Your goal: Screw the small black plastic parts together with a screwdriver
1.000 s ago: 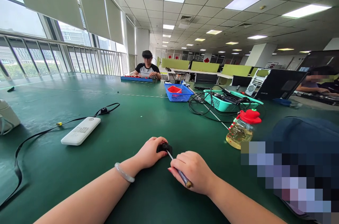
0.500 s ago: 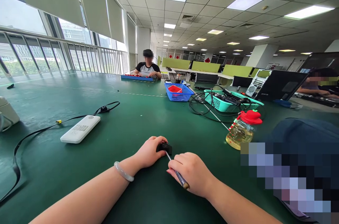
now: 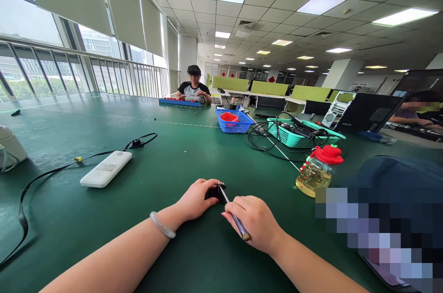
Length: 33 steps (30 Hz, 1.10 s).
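Observation:
My left hand (image 3: 194, 199) is closed around a small black part (image 3: 214, 193) that rests on the green table (image 3: 173, 145). My right hand (image 3: 254, 221) grips a thin screwdriver (image 3: 235, 217) like a pen. Its metal tip meets the top of the black part. A pale bangle (image 3: 162, 225) circles my left wrist.
A white power bank (image 3: 105, 169) with a black cable (image 3: 51, 173) lies to the left. A jar with a red lid (image 3: 317, 170) stands to the right, near a blue basket (image 3: 232, 121) and a teal basket (image 3: 297, 132) with cables. Other people sit at the far end and far right.
My right hand has lifted slightly and tilted the screwdriver, so its tip sits higher on the black part. My left hand has stayed in place.

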Tool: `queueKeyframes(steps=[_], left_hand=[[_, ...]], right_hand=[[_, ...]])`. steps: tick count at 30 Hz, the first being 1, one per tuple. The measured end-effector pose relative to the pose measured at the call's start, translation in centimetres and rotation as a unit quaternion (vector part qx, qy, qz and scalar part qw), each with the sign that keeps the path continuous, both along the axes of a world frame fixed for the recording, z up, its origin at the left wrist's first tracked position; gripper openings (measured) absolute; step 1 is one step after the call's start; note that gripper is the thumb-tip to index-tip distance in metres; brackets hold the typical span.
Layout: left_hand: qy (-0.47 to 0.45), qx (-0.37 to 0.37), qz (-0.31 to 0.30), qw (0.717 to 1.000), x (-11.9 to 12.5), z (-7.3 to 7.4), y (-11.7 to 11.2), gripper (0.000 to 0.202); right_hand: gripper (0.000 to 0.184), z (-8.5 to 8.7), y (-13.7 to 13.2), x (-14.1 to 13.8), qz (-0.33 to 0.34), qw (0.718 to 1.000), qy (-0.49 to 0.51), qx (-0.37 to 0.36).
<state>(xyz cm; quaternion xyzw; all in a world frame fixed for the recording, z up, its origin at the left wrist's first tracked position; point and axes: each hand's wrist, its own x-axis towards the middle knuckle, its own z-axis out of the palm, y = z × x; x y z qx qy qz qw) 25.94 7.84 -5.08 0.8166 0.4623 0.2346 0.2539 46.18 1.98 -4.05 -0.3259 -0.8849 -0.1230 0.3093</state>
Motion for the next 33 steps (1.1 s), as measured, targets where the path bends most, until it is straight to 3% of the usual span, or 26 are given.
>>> queueKeyframes(steps=[7, 11, 14, 17, 20, 23, 27, 33], left_hand=[[0.012, -0.012, 0.011, 1.000, 0.1, 0.1, -0.1, 0.051], [0.014, -0.011, 0.013, 1.000, 0.1, 0.3, -0.1, 0.054], [0.020, -0.006, 0.004, 1.000, 0.1, 0.3, -0.1, 0.054], [0.027, -0.002, 0.004, 1.000, 0.1, 0.3, -0.1, 0.054], [0.031, 0.008, 0.000, 0.999, 0.1, 0.3, -0.2, 0.050], [0.036, 0.024, -0.010, 0.999, 0.1, 0.3, -0.4, 0.044], [0.054, 0.048, -0.024, 0.997, 0.1, 0.3, -0.4, 0.041], [0.064, 0.061, -0.034, 0.995, 0.1, 0.1, -0.2, 0.038]], right_hand=[[0.018, -0.1, 0.4, 0.3, -0.014, 0.998, 0.047, -0.035], [0.018, 0.0, 0.7, 0.6, -0.030, 0.985, 0.127, -0.111], [0.028, 0.1, 1.2, 1.0, -0.046, 0.953, 0.239, -0.182], [0.039, -0.1, 1.8, 1.3, -0.067, 0.903, 0.346, -0.248], [0.046, -0.6, 2.3, 1.3, -0.067, 0.859, 0.402, -0.310], [0.047, -1.2, 2.7, 1.0, -0.061, 0.838, 0.420, -0.345], [0.045, -1.4, 2.7, 0.3, -0.065, 0.841, 0.401, -0.358], [0.041, -0.1, 1.8, -0.3, -0.067, 0.907, 0.307, -0.281]])
